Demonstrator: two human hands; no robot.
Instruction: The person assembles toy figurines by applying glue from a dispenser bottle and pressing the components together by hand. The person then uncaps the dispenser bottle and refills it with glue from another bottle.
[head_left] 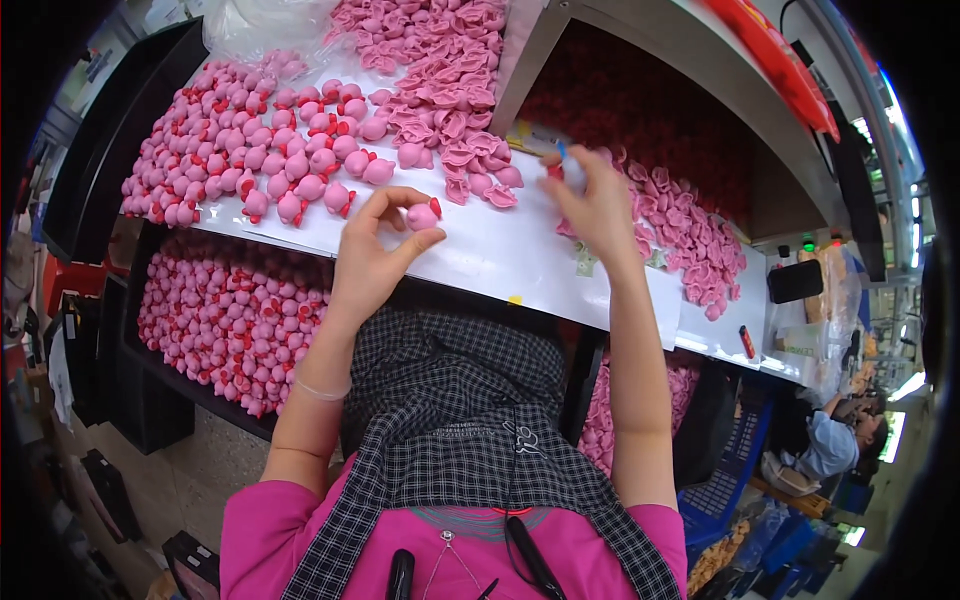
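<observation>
Checked apron (450, 460) fills the near foreground. Leftward, a black bin (132, 310) keeps pink figures (230, 320) below the white tabletop (500, 270). The left hand (372, 262) pinches one round pink piece (420, 218) above the table's edge, probably leaving its red part exposed. The right hand (600, 210), half closed, meets a blue-and-red item (562, 151); blur hides any grip. Rightmost, another person (835, 445) occupies the cluttered room.

Magenta tee (375, 550), short slvs (265, 540); blk/wht checked apron (450, 485) w/ wht print (525, 438); pale band (322, 394), L forearm (308, 425); thin neck chain (434, 572) w/ pendant (447, 537).
</observation>
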